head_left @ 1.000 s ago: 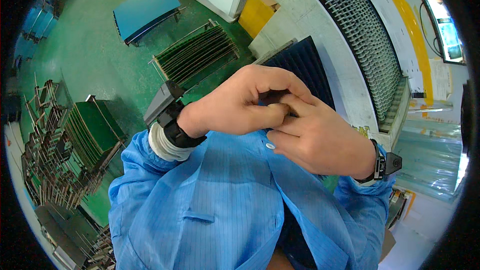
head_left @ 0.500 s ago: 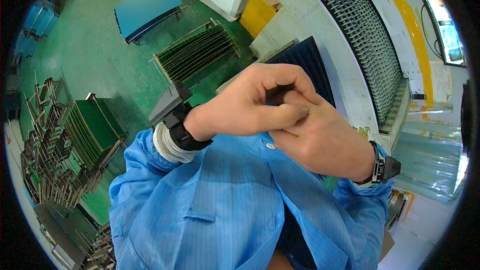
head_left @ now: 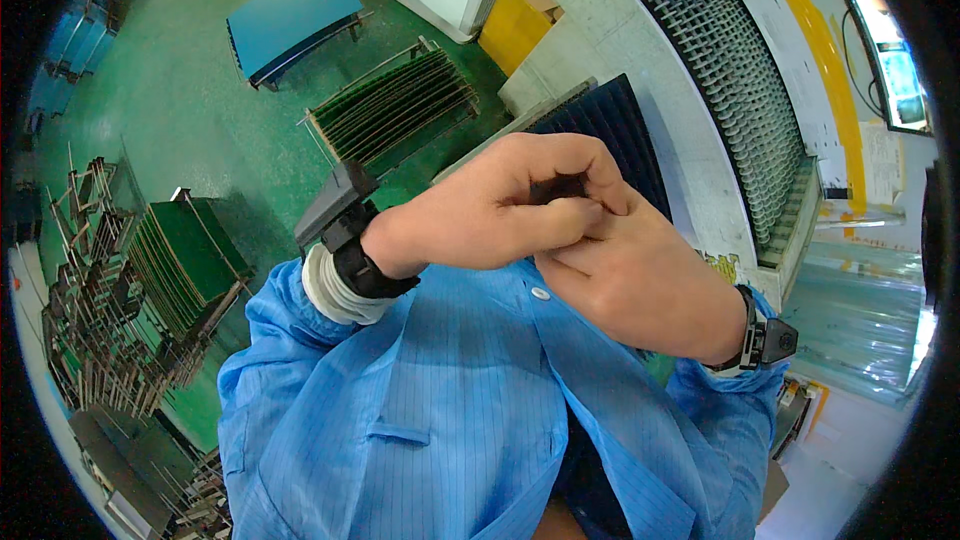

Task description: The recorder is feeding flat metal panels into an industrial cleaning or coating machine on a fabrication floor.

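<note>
In front of my chest my two hands meet and touch. My left hand [head_left: 500, 202] is closed, its thumb and curled index finger pressed onto the back of my right hand [head_left: 640, 275] by the knuckles. The fingers of my right hand are bent in under the left and mostly hidden. Whether anything small lies between the palms, I cannot make out. A black device is strapped round my left wrist [head_left: 345, 230] over a white cuff, and another round my right wrist [head_left: 765, 338]. Blue striped sleeves cover both arms.
A conveyor with rows of pale rollers [head_left: 725, 100] runs along the right. Dark upright panels [head_left: 610, 130] stand just beyond my hands. Racks of green boards [head_left: 395, 105] and a blue-topped stand [head_left: 295, 15] are on the green floor. Metal racks [head_left: 110, 300] fill the left.
My left hand has shifted slightly to the left, its thumb drawn back a little and its index fingertip lower on the right hand. Both hands remain together.
</note>
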Demonstrator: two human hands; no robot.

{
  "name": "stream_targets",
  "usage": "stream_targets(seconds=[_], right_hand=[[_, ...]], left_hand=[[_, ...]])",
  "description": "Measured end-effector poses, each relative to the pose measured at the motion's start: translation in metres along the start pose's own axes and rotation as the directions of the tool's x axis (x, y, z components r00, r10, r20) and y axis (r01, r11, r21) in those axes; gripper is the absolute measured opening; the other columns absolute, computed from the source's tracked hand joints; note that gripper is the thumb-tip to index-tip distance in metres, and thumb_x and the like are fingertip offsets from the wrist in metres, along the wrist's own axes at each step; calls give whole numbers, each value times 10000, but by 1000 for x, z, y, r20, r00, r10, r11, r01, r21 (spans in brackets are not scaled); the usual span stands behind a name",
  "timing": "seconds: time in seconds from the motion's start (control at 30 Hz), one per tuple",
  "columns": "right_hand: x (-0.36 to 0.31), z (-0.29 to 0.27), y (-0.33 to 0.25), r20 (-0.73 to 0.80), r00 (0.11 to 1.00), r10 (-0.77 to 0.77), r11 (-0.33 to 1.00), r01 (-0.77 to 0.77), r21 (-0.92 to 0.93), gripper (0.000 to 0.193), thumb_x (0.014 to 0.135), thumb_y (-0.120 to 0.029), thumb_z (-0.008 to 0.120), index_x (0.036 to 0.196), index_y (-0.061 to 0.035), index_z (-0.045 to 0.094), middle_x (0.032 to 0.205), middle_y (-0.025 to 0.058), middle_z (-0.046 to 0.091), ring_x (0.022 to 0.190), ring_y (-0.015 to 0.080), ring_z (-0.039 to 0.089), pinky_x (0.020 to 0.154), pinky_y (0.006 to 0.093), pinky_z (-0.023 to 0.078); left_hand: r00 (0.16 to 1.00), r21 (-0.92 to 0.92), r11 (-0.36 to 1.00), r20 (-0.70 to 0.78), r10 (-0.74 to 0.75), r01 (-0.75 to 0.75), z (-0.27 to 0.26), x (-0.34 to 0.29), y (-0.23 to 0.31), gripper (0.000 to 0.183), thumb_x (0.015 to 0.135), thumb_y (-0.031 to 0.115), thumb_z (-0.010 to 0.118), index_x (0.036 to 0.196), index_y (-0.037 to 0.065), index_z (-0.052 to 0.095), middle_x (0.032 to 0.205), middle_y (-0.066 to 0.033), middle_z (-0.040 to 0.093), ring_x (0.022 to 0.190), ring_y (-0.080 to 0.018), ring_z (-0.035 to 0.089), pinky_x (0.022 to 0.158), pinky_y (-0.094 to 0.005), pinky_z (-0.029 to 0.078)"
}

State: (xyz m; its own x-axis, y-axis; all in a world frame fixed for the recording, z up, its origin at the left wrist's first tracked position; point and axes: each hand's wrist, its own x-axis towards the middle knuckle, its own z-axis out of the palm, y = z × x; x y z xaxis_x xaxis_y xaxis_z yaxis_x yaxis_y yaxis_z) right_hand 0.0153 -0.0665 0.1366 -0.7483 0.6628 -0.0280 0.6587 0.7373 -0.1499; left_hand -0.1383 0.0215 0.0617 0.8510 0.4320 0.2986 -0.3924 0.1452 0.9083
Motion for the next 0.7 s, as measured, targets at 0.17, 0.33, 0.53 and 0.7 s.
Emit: stream_targets(seconds=[0.17,0.33,0.53,0.7], right_hand=[[-1,-2,4,-16,999,-39,999,39,-3,131,708,-153,586,718,-23,599,783,91,578,832,247,584,727,372,472],[-2,-1,3,3,1000,10,1000,-10,-21,137,700,-154,589,718,-18,595,782,90,578,874,248,569,720,370,472],[0,-4,6,37,999,4,1000,-4,0,141,712,-155,582,728,-15,592,781,94,578,900,256,555,707,375,471],[-2,-7,6,37,999,-1,996,-2,90,136,727,-157,578,743,-23,597,783,91,576,902,258,556,711,369,470]], left_hand=[[1000,-10,1000,30,3,-2,-4,-1,3,164,897,71,592,1032,-18,621,962,-61,627,911,-101,564,806,-251,462],[999,95,995,33,-9,6,-4,4,6,171,882,35,574,1037,-22,620,970,-63,624,904,-102,569,802,-254,467],[997,131,990,70,36,-45,-5,3,3,214,875,32,590,1079,-29,605,984,-70,630,917,-110,577,819,-262,471],[993,189,979,103,55,-74,-10,4,1,230,874,37,600,1094,-29,599,989,-75,635,917,-122,583,812,-270,480]])
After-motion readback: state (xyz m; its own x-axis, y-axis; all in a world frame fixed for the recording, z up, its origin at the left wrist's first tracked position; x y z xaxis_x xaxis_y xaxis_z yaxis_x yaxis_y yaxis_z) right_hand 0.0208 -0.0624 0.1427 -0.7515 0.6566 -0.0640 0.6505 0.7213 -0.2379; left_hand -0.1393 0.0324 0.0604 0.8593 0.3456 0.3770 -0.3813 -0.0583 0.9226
